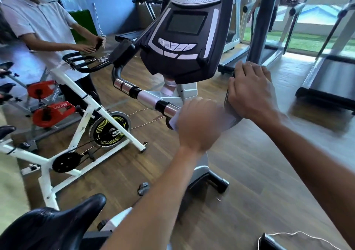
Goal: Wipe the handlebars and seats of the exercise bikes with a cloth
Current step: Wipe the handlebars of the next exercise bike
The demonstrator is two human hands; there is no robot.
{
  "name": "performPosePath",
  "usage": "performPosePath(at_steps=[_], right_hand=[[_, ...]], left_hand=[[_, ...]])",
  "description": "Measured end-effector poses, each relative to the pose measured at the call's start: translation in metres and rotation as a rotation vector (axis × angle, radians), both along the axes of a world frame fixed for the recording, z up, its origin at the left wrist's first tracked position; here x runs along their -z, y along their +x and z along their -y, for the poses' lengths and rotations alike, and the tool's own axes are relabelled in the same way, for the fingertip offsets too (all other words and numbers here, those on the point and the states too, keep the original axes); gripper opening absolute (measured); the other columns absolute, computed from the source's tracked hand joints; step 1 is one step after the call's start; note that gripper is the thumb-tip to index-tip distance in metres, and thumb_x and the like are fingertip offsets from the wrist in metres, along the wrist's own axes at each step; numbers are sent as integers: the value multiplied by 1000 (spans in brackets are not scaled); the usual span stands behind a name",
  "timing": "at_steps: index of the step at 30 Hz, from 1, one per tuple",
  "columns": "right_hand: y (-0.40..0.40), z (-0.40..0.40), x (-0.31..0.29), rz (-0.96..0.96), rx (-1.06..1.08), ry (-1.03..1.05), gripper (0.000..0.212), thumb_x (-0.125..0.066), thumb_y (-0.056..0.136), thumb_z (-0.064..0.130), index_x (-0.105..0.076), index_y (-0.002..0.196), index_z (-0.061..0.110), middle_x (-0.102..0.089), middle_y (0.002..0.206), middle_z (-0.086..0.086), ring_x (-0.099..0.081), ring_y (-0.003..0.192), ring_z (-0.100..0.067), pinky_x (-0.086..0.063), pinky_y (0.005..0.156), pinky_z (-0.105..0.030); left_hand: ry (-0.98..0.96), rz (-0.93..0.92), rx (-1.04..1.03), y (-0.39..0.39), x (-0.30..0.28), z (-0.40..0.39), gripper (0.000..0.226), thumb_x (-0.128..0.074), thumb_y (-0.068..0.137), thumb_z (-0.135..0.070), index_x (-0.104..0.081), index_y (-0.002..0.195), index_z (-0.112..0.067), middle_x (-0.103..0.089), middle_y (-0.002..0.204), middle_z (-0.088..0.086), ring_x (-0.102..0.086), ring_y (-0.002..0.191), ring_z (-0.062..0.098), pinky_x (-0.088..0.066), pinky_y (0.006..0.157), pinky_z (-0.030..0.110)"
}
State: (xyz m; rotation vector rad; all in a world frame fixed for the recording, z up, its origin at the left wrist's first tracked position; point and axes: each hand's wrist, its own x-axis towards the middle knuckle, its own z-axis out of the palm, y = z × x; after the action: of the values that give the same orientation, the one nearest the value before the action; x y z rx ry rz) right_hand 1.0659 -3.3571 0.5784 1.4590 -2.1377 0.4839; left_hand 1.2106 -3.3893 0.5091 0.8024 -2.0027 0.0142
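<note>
An exercise bike with a dark console [184, 36] stands right in front of me. Its handlebar [142, 96] has chrome and black sections running from the left end toward the centre post. My left hand [199, 123] is closed around a pale cloth [174, 122] pressed on the handlebar's near chrome section; the hand is blurred. My right hand [251, 92] grips the right handlebar arm [230, 115], which is grey and mostly covered by my fingers. The bike's black seat [51, 224] is at the bottom left.
A white spin bike [80, 115] with a black-and-yellow flywheel stands to the left. Behind it a person in a light shirt [38, 25] holds a small dark object. Treadmills [326, 76] line the windows at the right. A cable [299, 234] lies on the wooden floor.
</note>
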Motion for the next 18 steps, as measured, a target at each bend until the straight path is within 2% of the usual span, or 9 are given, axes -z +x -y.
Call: performPosePath(at_steps=[2, 3, 6, 8, 11, 13, 15, 17, 18], right_hand=[[1, 0, 1, -5, 8, 0, 66, -23, 98, 34, -42, 145, -8, -54, 138, -28, -44, 136, -41, -25, 116, -49], [2, 1, 2, -5, 12, 2, 66, -22, 98, 34, -42, 145, -8, -54, 139, -28, -44, 136, -41, -25, 116, -49], [3, 1, 1, 2, 19, 2, 67, -22, 97, 34, -41, 147, -8, -54, 140, -27, -43, 138, -39, -24, 117, -48], [1, 1, 0, -3, 19, 2, 67, -23, 98, 33, -40, 147, -8, -53, 141, -26, -42, 138, -39, -24, 117, -48], [1, 0, 1, 5, 21, 1, 67, -23, 98, 34, -41, 147, -8, -54, 141, -26, -42, 139, -39, -23, 117, -48], [2, 1, 2, 11, 20, -1, 68, -22, 97, 34, -41, 147, -8, -54, 141, -26, -42, 139, -39, -23, 117, -48], [2, 0, 2, 12, 18, 0, 69, -21, 96, 35, -41, 147, -7, -53, 142, -25, -41, 139, -38, -22, 118, -47], [2, 1, 1, 6, 17, -3, 70, -21, 96, 36, -40, 148, -6, -53, 142, -24, -41, 140, -37, -21, 118, -46], [2, 1, 1, 5, 16, 2, 70, -20, 96, 36, -40, 148, -6, -54, 142, -24, -41, 140, -37, -21, 118, -46]], left_hand=[[8, -22, 6, 9, 20, -26, 37, -40, 105, -26, -71, 116, -8, -70, 118, 8, -58, 123, 31, -41, 109, 44], [-17, -14, 29, 15, 25, -28, 39, -40, 105, -26, -69, 122, -7, -69, 124, 9, -56, 128, 32, -39, 113, 45], [-114, 51, 81, 14, 6, 12, 35, -40, 104, -24, -72, 103, -10, -72, 102, 7, -64, 104, 33, -46, 95, 43], [-73, 20, 20, 5, -5, 22, 34, -41, 102, -23, -71, 91, -11, -70, 88, 7, -63, 90, 33, -44, 85, 43], [-20, 6, -34, 4, 16, -16, 34, -42, 105, -24, -72, 113, -8, -71, 114, 7, -60, 118, 32, -42, 106, 44], [-92, 37, 71, 19, 23, -18, 39, -39, 107, -26, -69, 123, -7, -69, 123, 8, -57, 127, 32, -40, 112, 45], [-169, 128, 182, 27, 8, 16, 42, -35, 107, -26, -73, 111, -8, -72, 108, 10, -65, 108, 34, -48, 96, 43], [-131, 137, 163, 24, -14, 48, 41, -37, 100, -26, -73, 88, -9, -71, 84, 11, -66, 82, 34, -43, 77, 41], [-93, 103, 117, 19, -16, 50, 40, -38, 97, -26, -72, 81, -10, -70, 79, 11, -64, 78, 34, -40, 74, 40]])
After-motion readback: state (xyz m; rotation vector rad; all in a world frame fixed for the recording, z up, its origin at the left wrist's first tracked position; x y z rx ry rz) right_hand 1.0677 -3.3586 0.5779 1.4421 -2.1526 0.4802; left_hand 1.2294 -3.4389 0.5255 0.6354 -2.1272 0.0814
